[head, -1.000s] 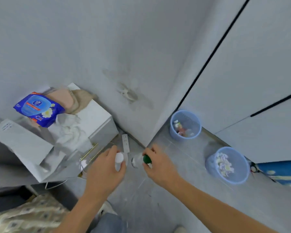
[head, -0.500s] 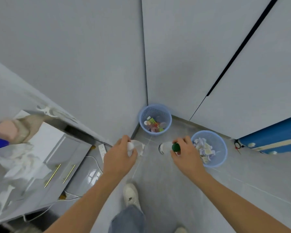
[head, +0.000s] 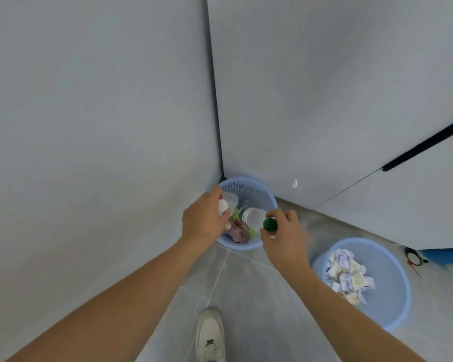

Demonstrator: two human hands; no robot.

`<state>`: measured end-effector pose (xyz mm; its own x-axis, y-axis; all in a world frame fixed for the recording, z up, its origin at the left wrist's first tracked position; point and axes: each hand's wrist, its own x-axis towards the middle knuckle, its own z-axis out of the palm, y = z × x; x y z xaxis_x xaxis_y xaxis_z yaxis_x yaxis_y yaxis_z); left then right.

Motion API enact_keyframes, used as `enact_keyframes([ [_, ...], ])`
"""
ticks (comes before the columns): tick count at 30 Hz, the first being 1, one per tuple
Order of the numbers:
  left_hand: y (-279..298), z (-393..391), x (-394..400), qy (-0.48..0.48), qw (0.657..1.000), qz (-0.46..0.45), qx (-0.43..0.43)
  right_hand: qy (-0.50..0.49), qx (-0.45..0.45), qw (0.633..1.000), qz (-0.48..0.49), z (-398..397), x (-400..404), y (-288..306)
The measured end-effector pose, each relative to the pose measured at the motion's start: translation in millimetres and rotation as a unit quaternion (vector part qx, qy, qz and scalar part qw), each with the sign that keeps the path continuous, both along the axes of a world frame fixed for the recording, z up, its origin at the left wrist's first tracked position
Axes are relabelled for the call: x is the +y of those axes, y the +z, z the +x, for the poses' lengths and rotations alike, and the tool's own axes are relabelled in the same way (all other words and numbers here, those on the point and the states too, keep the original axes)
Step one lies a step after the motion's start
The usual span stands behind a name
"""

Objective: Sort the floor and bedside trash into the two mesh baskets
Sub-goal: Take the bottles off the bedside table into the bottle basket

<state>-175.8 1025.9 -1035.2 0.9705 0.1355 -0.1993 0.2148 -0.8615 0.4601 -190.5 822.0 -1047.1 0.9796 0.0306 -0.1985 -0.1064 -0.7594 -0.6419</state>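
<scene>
Both hands hover over the blue mesh basket (head: pixel 256 190) in the wall corner, which holds wrappers and other packaging. My left hand (head: pixel 203 220) grips a clear plastic bottle with a white cap (head: pixel 229 203) above the basket's left rim. In my right hand (head: pixel 283 235) is a clear bottle with a green cap (head: pixel 254 218), held by its cap end with its body pointing into the basket. A second blue mesh basket (head: pixel 392 259) stands to the right on the floor, filled with crumpled tissues (head: pixel 347 275).
Grey walls meet in the corner behind the first basket, with white cabinet doors (head: pixel 351 100) at right. My white shoe (head: pixel 210 335) is on the grey tiled floor below. A blue object (head: pixel 447 257) lies at the right edge.
I have stepped toward the corner, and the bedside table has left the view. Both hands carried their bottles from above the floor to over the corner basket.
</scene>
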Motion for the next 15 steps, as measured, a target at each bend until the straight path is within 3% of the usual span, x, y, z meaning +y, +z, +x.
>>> enact_keyframes([
  [9,-92.8,20.9,-16.3,-0.036,0.995,0.025,0.085,0.024,0.046,0.998,-0.020,23.9,-5.8,-83.1],
  [15,-59.8,1.4,-27.0,-0.029,0.993,0.093,0.065,0.097,0.042,0.992,-0.072,0.6,-5.4,-60.9],
])
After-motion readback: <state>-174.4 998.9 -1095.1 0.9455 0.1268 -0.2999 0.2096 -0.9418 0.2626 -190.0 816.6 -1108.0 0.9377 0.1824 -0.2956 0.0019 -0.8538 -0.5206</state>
